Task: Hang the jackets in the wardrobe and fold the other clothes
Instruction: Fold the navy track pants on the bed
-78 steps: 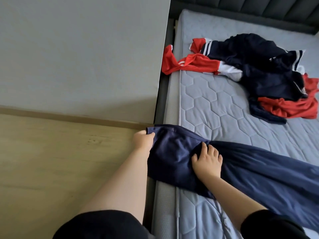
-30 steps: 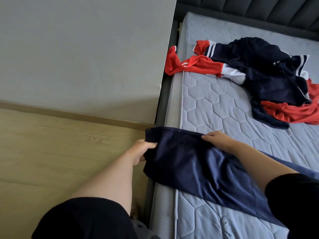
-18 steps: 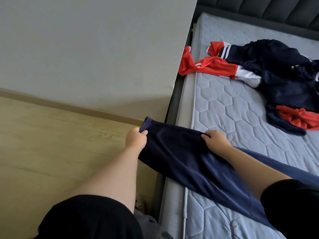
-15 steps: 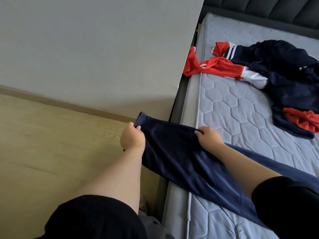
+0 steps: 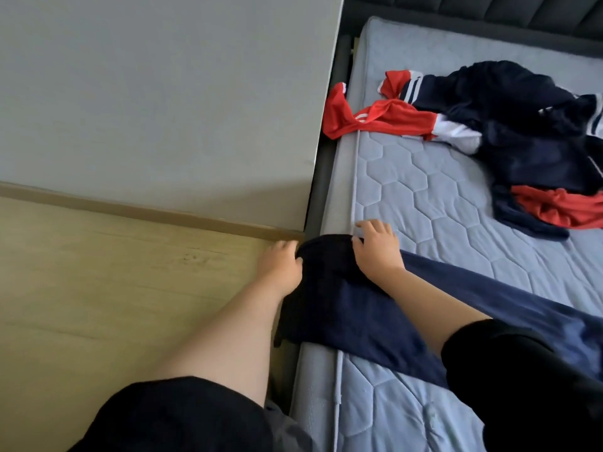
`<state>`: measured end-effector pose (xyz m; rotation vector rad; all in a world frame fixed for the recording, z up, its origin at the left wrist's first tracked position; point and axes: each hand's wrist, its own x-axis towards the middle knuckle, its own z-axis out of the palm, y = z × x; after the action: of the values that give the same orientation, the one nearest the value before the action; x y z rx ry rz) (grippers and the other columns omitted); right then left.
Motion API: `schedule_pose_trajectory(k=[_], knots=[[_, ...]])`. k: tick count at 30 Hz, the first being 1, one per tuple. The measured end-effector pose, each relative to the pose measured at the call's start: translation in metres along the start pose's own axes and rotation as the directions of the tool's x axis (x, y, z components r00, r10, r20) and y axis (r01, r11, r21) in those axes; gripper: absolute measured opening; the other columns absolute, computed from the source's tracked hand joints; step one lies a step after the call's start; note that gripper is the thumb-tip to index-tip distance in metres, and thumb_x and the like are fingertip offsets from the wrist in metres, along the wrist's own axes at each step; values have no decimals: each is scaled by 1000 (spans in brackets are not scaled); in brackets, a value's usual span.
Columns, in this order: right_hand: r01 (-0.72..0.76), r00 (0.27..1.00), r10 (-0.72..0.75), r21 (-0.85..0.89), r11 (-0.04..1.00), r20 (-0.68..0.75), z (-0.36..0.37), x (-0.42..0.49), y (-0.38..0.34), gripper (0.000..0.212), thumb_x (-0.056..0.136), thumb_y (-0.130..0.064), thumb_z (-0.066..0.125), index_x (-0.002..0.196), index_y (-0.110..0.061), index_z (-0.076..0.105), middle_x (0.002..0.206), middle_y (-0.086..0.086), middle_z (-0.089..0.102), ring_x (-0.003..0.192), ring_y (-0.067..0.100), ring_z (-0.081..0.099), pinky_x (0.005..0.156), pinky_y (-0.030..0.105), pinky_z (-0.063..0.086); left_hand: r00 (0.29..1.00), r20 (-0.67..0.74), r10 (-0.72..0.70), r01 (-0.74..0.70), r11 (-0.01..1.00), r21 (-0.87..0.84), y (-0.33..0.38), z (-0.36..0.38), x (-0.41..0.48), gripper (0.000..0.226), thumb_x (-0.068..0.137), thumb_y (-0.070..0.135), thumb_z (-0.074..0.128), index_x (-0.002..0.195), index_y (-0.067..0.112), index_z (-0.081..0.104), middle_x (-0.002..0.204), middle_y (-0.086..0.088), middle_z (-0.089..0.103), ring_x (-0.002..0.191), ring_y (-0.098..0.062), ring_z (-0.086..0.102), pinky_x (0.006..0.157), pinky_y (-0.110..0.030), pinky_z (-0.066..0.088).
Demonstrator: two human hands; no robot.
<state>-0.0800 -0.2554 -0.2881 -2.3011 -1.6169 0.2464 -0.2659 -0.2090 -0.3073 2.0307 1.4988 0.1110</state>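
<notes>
A navy blue garment (image 5: 352, 308) lies stretched across the near edge of the blue quilted mattress (image 5: 424, 197), its end hanging over the bed's side. My left hand (image 5: 280, 262) grips the garment's end at the bed's edge, thumb curled into the cloth. My right hand (image 5: 375, 246) rests on the other corner of that end with fingers spread, partly on the mattress. A heap of navy, red and white clothes (image 5: 509, 125) lies farther back on the mattress.
A grey wall (image 5: 163, 93) with a brown skirting board (image 5: 146, 213) stands left of the bed. Light wooden floor (image 5: 114, 305) lies below it. The dark padded headboard (image 5: 489, 11) runs along the top. A red sleeve (image 5: 339, 115) hangs over the mattress edge.
Both hands have brought the garment's end down onto the bed's edge. My right hand has loosened its pinch and now lies with fingers spread. The camera has shifted a little.
</notes>
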Motion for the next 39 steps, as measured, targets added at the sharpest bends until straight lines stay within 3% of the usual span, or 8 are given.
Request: schedule_pose_trajectory(k=[7,14,22,26,29,33,37,39], knots=[[-227,969,235,-108,968,71,-65,-64,132,30,97,-25,45,118,-6,55,126,12,50,118,30,41,99,39,33,985,123,122,-146,966,214,80,51,-26,56,101,36,29,151,22,8,159,-10,-1,145,-29,0,115,-45,13],[-243,958,255,-100,965,131,-84,-66,161,19,91,-21,56,103,-6,59,109,10,55,107,28,47,88,32,35,944,164,288,-325,899,294,114,68,-26,48,103,34,23,150,25,18,159,1,7,146,-24,-5,114,-53,3],[158,987,-153,-159,975,38,-83,-74,145,26,61,16,54,65,-9,47,67,11,50,68,32,50,59,31,29,924,34,381,-375,884,280,125,59,-2,62,95,27,51,147,22,19,143,1,37,140,-22,17,113,-52,12],[218,974,-223,-111,970,-38,-82,-93,138,29,51,19,58,70,-2,53,61,9,52,57,32,51,54,28,32,776,-44,629,-600,758,255,129,53,-3,26,83,10,59,108,16,60,99,4,58,104,-19,45,88,-26,31],[213,968,-228,-135,968,-104,-80,-102,138,41,48,15,65,84,-2,62,70,7,59,64,30,56,67,20,28,767,142,626,-642,751,155,134,44,-7,14,78,3,56,82,16,54,81,6,49,86,-18,46,67,-27,36],[303,953,-304,-107,947,5,-78,-109,134,21,53,10,67,70,-2,62,68,9,53,64,30,50,62,29,35,777,333,534,-601,787,139,140,36,-9,26,73,3,52,65,25,41,74,5,52,70,-15,46,56,-26,33],[92,979,-113,122,988,171,-83,-113,130,7,76,-13,64,75,-13,57,71,-4,52,70,17,48,64,27,37,783,372,499,-585,794,166,147,31,-14,29,72,6,54,60,27,39,64,8,47,62,-10,42,51,-25,27],[-112,951,46,200,973,306,-88,-108,131,24,83,-37,63,70,-18,56,62,-10,53,60,8,49,59,25,39,773,414,481,-587,790,177,149,31,-14,25,77,15,62,64,30,46,68,11,50,67,-9,46,53,-23,29]])
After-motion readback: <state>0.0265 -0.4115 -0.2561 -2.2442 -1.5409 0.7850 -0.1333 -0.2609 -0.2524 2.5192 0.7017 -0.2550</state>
